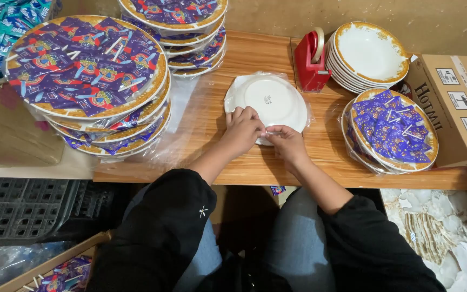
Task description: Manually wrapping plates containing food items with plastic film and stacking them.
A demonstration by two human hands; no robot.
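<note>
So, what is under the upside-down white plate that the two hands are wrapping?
Clear plastic film lies under and around the white plate, on the wooden table. The left hand and right hand cover its near edge. Anything inside the plate is hidden.

Left arm: black sleeve pushed up, bare forearm angled forward and inward.
Left hand (241, 130): palm down, fingers curled, knuckles up, pressing downward.
Right arm: black sleeve to mid-forearm, reaching forward and inward.
Right hand (286, 141): palm down, fingertips pinched together, pointing toward the left hand.
Spacing: hands just beside each other, nearly touching.
</note>
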